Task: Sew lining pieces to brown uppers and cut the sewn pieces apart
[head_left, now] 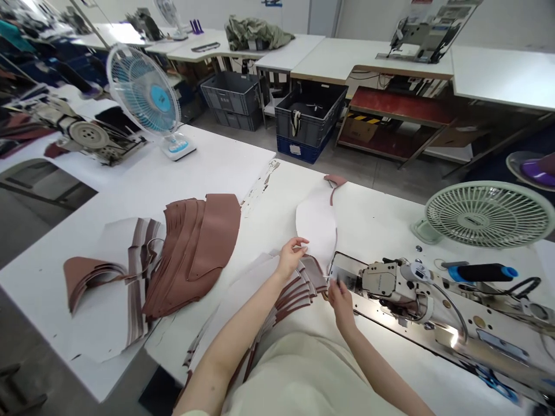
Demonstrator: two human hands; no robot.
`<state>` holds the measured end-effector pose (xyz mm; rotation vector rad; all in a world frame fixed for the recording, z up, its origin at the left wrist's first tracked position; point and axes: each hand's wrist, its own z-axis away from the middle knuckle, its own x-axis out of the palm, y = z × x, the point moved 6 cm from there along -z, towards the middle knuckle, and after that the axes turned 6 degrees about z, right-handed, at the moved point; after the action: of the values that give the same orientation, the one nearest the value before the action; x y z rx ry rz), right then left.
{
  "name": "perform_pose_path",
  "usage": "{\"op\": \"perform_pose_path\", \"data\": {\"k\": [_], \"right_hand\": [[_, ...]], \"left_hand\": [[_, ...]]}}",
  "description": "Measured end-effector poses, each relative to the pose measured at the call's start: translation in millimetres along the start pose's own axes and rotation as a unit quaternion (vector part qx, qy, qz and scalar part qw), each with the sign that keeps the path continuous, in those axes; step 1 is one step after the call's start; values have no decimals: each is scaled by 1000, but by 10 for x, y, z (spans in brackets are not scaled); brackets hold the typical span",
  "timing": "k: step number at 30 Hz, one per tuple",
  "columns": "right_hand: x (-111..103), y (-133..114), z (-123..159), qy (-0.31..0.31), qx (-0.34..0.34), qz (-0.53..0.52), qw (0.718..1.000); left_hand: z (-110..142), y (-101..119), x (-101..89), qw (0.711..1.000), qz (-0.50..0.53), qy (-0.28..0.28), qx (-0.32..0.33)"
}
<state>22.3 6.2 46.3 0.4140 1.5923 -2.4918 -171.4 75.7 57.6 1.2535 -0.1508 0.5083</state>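
Observation:
My left hand (291, 254) pinches the near edge of a white, curved cut piece (316, 225) lying on the white table (381, 219). My right hand (340, 300) has its fingers curled at the same piece's lower corner, by the metal plate (342, 271) of the sewing machine (416, 289). A fanned stack of brown and white pieces (299, 289) lies beneath both hands. The white piece ends in a brown tip (335, 181) at the far side.
A pile of brown leather pieces (195, 254) and a smaller fan of pieces (91, 277) lie to the left. A blue fan (145, 95) stands at the back left, a green fan (489, 214) lies at the right. Grey crates (307, 118) sit on the floor beyond.

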Motion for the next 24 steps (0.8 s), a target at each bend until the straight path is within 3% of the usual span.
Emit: {"op": "perform_pose_path", "data": {"k": [2,4,6,9,12,16,19,21,23,24], "right_hand": [[-71,-259,-78,29,-4,-59,998],[-40,-566,-186,29,-40,-91,995],[101,-843,-281,-9,-72,-96,993],[511,-1037,-281,-142,-68,-26,987],[971,-883,-13,-291,-24,43,955],[1356,-316,527,-416,42,41,907],[1468,147,761,-464,104,61,878],[1492,364,779,-481,150,83,860],[1501,472,728,-497,179,91,844],[1501,496,691,-504,184,92,839]], "left_hand": [[263,270,24,998,54,-41,-12],[611,508,-109,996,51,-63,-41],[996,696,-379,995,0,-78,-69],[1562,834,-947,984,-95,-100,-117],[2045,813,-1649,957,-230,-64,-163],[2527,556,-2400,907,-338,-32,-248],[2617,330,-2654,863,-405,-53,-298],[2434,276,-2699,814,-501,-29,-292],[2031,307,-2548,778,-586,17,-227],[1767,325,-2375,778,-603,32,-175]]}}
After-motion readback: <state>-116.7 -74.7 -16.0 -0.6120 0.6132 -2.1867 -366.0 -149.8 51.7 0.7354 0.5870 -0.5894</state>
